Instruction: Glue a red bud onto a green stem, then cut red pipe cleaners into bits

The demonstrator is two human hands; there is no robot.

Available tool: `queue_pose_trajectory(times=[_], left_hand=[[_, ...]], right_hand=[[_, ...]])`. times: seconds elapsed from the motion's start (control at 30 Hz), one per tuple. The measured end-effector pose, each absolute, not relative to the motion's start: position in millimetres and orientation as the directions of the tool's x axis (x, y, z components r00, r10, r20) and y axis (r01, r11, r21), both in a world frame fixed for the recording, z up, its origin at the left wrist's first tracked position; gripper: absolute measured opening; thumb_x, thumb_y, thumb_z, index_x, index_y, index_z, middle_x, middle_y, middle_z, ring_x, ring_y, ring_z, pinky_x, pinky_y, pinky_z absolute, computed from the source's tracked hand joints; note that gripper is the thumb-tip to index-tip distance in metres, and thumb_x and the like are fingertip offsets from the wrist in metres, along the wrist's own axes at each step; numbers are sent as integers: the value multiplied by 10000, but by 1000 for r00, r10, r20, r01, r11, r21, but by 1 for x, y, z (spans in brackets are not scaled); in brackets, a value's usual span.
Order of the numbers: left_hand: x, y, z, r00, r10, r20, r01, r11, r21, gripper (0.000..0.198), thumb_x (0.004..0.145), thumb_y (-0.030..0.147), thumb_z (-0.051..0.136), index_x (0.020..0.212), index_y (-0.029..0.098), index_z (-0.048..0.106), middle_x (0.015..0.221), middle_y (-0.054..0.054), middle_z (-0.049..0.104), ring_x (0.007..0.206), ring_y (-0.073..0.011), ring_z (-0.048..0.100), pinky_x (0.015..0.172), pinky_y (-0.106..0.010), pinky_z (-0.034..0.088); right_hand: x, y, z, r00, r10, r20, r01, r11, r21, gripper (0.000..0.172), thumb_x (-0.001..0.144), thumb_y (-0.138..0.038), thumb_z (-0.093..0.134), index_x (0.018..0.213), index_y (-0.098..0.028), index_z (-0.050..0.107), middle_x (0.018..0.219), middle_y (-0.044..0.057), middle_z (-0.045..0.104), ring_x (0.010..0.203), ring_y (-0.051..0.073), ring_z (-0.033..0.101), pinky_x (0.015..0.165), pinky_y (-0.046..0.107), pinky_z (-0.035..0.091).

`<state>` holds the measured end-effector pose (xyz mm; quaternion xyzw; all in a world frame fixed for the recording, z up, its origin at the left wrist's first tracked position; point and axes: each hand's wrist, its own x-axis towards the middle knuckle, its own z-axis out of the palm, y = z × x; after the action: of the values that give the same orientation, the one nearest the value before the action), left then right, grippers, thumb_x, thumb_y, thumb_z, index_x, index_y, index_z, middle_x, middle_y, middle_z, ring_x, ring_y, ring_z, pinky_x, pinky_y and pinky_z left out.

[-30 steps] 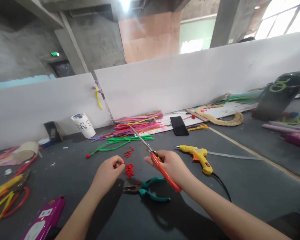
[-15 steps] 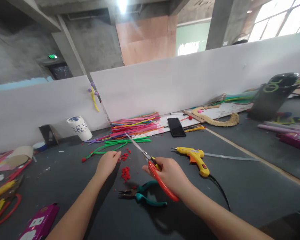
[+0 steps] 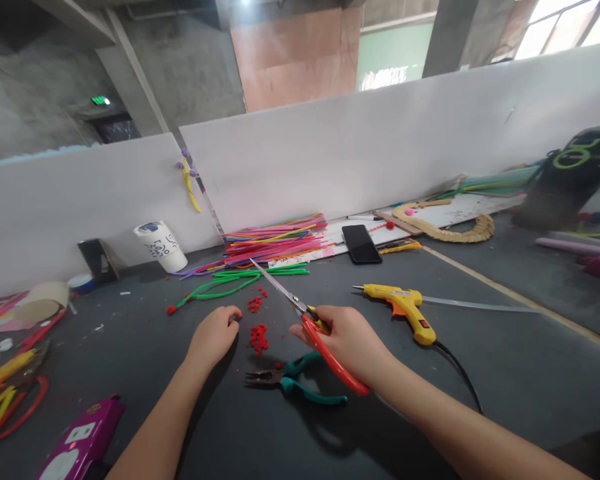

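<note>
My right hand (image 3: 347, 340) is wrapped around scissors (image 3: 330, 353) with red-orange handles. Their blades look closed and point up and to the left over the table. My left hand (image 3: 215, 337) rests low at the table, fingers curled in, with a trace of red at the fingertips; what it holds, if anything, is too small to name. Between the hands lie small red fuzzy bits (image 3: 259, 339). Just below them are pliers (image 3: 307, 390) with teal handles, jaws pointing left. Green pipe cleaners (image 3: 225, 288), one ending in a red ball (image 3: 171, 310), lie beyond my left hand.
A yellow glue gun (image 3: 395, 300) lies on the right, its cord trailing forward. Behind are a phone (image 3: 361, 244), a pipe-cleaner pile (image 3: 275, 247) and a white cup (image 3: 165, 250). A purple power strip (image 3: 83, 437) and other scissors (image 3: 17, 393) sit at left.
The view has tilted down and shifted slightly left. My left hand has drawn back a little from the red bits, fingers more curled. The right hand still holds the scissors.
</note>
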<state>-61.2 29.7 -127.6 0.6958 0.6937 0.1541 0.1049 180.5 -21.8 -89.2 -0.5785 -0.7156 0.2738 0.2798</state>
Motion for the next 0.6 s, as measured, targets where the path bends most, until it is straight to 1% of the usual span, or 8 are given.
queue_pose_trajectory(times=[0.07, 0.13, 0.17, 0.23, 0.3, 0.37, 0.47, 0.6], left_hand=[[-60, 30, -127, -19, 997, 76, 935, -9, 354, 450, 673, 142, 421, 1087, 214, 584, 684, -20, 616, 608, -167, 546, 553, -250, 349], [-60, 28, -124, -26, 995, 95, 933, -10, 360, 470, 707, 188, 415, 1163, 212, 528, 624, -1, 582, 559, -161, 526, 527, -250, 339], [-60, 26, -122, -19, 994, 107, 930, -21, 366, 434, 722, 218, 412, 1135, 207, 546, 631, -3, 580, 566, -163, 526, 533, -252, 345], [-58, 21, -119, 32, 992, 120, 919, -76, 386, 332, 738, 260, 410, 992, 203, 615, 703, -17, 599, 616, -167, 539, 572, -258, 372], [-53, 18, -118, 125, 985, 118, 898, -163, 408, 259, 735, 256, 424, 862, 207, 644, 804, -26, 613, 698, -170, 554, 639, -257, 395], [-48, 16, -119, 210, 971, 112, 876, -238, 421, 234, 732, 226, 431, 813, 212, 650, 864, -31, 608, 773, -176, 558, 701, -259, 397], [-42, 16, -122, 256, 961, 108, 860, -277, 427, 226, 733, 188, 436, 790, 211, 654, 857, -45, 593, 816, -194, 551, 741, -278, 388], [-41, 17, -126, 245, 964, 103, 843, -264, 468, 162, 717, 181, 478, 703, 212, 636, 796, -43, 575, 790, -197, 540, 742, -288, 375]], right_hand=[[179, -22, -90, -176, 981, 82, 681, 182, -710, 393, 702, -525, 521, 525, -190, 419, 466, -54, 363, 464, 93, 274, 410, 200, 189], [177, -21, -90, -179, 981, 81, 673, 182, -716, 386, 702, -522, 522, 530, -188, 436, 465, -54, 363, 464, 92, 275, 408, 200, 187], [177, -21, -90, -179, 981, 80, 667, 181, -723, 381, 701, -520, 524, 534, -187, 446, 465, -54, 365, 464, 92, 276, 406, 199, 187], [177, -21, -91, -175, 981, 79, 657, 176, -733, 379, 698, -519, 526, 536, -182, 461, 464, -54, 362, 464, 90, 272, 404, 198, 186], [177, -20, -90, -170, 982, 80, 653, 173, -737, 388, 699, -522, 521, 530, -177, 465, 462, -54, 357, 467, 89, 266, 404, 196, 187], [177, -20, -90, -169, 982, 84, 650, 175, -740, 394, 702, -525, 515, 528, -175, 467, 463, -53, 356, 470, 90, 264, 406, 197, 189], [176, -22, -89, -172, 981, 85, 650, 178, -739, 390, 703, -522, 517, 530, -177, 459, 468, -51, 357, 476, 92, 271, 410, 199, 192], [176, -24, -88, -183, 978, 101, 643, 197, -740, 377, 699, -512, 529, 536, -179, 462, 481, -47, 373, 480, 93, 278, 416, 200, 198]])
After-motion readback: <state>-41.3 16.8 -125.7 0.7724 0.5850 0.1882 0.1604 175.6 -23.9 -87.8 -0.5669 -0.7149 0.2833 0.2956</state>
